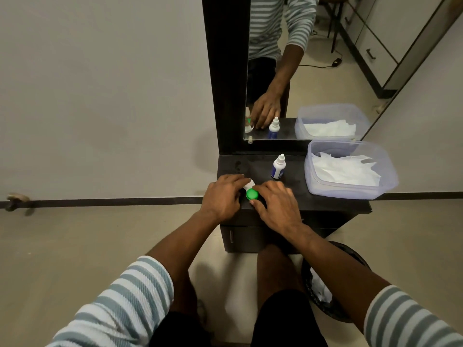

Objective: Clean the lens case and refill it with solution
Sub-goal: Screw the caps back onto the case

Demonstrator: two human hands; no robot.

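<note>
At the near edge of the dark surface [325, 204], both hands meet over the lens case [250, 191]; the left hand [221, 199] sits at about nine o'clock of it, fingers curled onto the white end, seemingly pinning that end down; the right hand [278, 204] comes from about four o'clock, its thumb [254, 203] at the near rim of the green cap [252, 194] and its fingers arched over the far side, so it looks to be gripping the cap to twist it, though how tight the hold is cannot be told. Judged from this, the step is unscrewing the green cap; it would go best with the left hand keeping the body flat and still, the right turning only the cap and lifting it straight up once free, so that any old liquid stays in the well; the case lies close to the edge, so a slip could send it to the floor. The case itself is small and mostly hidden; only a round bright green cap and a sliver of white show. Farther back, at one o'clock, the solution bottle [278, 167] stands upright and capped, white with a blue label, apart from the hands; at two o'clock a clear plastic tub [348, 190] holds white tissues [348, 170].
</note>
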